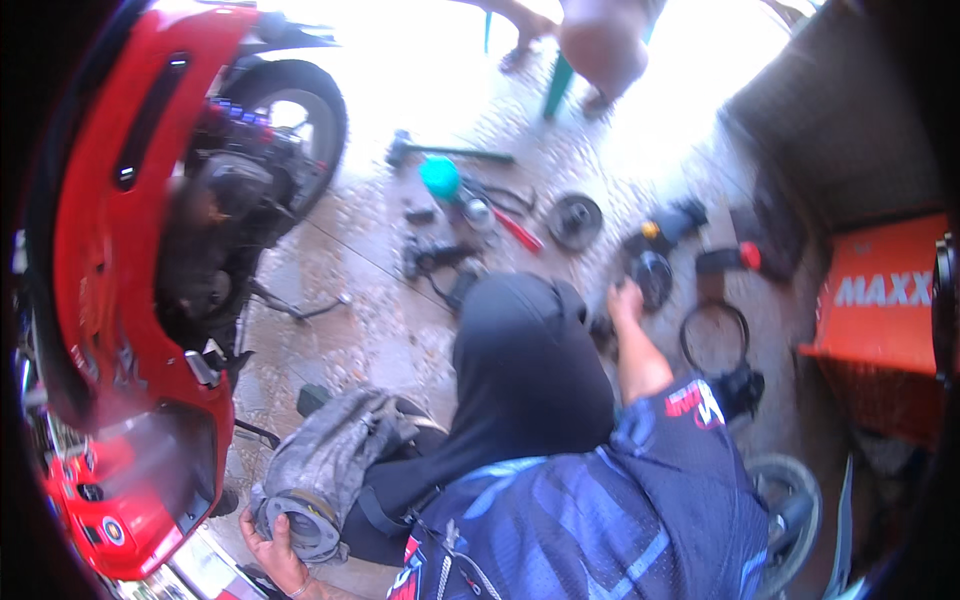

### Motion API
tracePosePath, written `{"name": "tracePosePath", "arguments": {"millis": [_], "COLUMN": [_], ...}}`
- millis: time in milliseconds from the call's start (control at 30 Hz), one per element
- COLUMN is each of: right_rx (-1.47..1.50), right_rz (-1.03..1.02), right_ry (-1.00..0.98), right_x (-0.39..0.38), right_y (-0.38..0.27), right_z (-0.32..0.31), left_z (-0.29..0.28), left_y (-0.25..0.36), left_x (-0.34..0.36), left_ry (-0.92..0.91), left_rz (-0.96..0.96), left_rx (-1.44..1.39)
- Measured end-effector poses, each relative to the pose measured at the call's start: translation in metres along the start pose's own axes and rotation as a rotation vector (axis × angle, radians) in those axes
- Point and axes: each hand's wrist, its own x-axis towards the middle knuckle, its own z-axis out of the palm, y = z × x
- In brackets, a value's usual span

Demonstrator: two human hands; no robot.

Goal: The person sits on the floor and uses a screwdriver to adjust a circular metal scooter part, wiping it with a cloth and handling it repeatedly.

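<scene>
Left hand (272,556) curled round grey metal part (312,536); right hand (626,302) by black disc (654,277), grip unclear

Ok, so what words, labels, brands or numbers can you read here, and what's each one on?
Orange panel: large pale capitals, which I won't copy out.
Shirt: red and white sleeve print, too blurred to read.
Red motorbike: marks too small and blurred to read.

White lettering (883,291) on orange panel (845,337)
</scene>
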Motion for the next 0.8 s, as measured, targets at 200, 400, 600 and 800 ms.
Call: {"name": "tracePosePath", "arguments": {"millis": [200, 400, 600, 800], "right_rx": [0.348, 0.817, 0.599, 0.098], "right_rz": [-0.434, -0.89, -1.571, -1.733], "right_ry": [0.273, 0.007, -0.348, -1.095], "right_x": [-0.032, -0.08, -0.194, -0.406], "right_y": [-0.036, -0.194, -0.392, -0.446], "right_z": [-0.021, -0.157, -0.302, -0.248], "left_z": [0.009, 0.004, 0.001, 0.002], "left_y": [0.011, 0.008, 0.003, 0.011], "left_x": [-0.006, -0.003, -0.003, -0.017], "left_ry": [0.068, 0.063, 0.047, 0.092], "left_rz": [0.065, 0.028, 0.077, 0.044], "left_rx": [-0.044, -0.042, -0.005, -0.063]}}
